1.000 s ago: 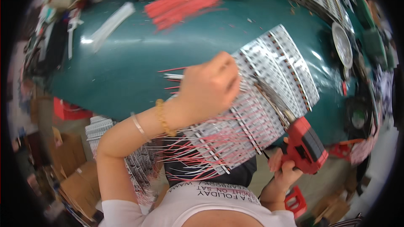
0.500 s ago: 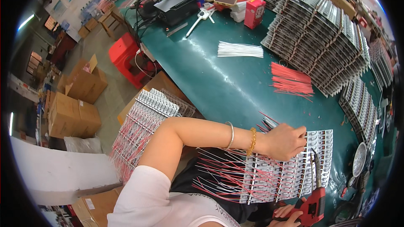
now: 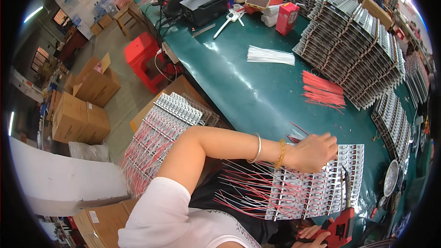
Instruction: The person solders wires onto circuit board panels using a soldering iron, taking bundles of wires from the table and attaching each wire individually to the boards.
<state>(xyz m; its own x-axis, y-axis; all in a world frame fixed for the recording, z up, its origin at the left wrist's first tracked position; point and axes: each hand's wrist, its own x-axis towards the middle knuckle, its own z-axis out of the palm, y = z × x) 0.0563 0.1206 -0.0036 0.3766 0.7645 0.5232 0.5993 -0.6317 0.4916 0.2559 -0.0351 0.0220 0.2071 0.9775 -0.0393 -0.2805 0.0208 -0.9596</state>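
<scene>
Your left hand [image 3: 314,152] is clenched on the wired strip panel [image 3: 317,188], your right hand [image 3: 317,236] grips the red tool [image 3: 340,227], and plenty of loose red wires [image 3: 323,93] are left on the table [image 3: 239,87].

Bare green bench [image 3: 257,96] lies open mid-table; board stacks [image 3: 353,50] wall its far side.

table [image 3: 248,87] dark green | loose wires [image 3: 321,93] red | wire bundle [image 3: 270,55] white | stool [image 3: 143,55] red | tool [image 3: 341,228] red
</scene>
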